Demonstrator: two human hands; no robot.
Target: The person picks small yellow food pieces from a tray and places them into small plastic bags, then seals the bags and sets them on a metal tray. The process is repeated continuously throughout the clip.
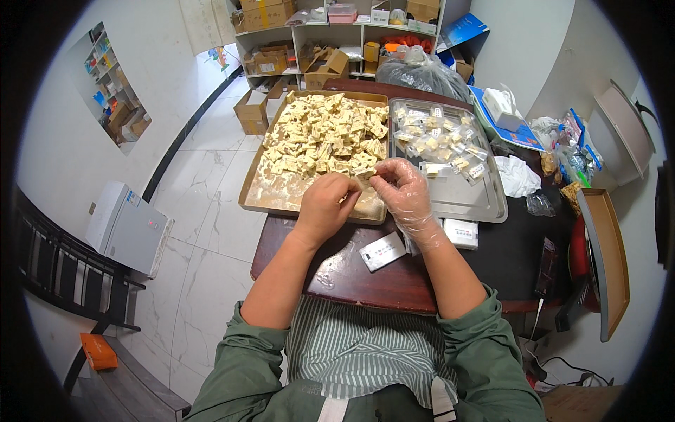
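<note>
My bare left hand (328, 203) is over the near edge of a gold baking tray (263, 198), its fingers curled around something thin and clear, perhaps a small plastic bag. Beside it, my right hand (405, 192) wears a clear plastic glove and pinches a pale yellow piece at its fingertips. Many pale yellow, dusty pieces (327, 132) are heaped in the tray. To the right, a metal tray (459, 203) holds small clear packets (440, 140) with yellow pieces inside. Nearer me lie a stack of printed white sachets (383, 252) and another white pack (461, 233).
The dark red table (343, 287) carries a phone (546, 266) with a cable, a crumpled white tissue (517, 175) and a tissue pack (502, 108). At right stands an upright tray (611, 264). Shelves with cardboard boxes (327, 66) and a large plastic bag (424, 74) are behind.
</note>
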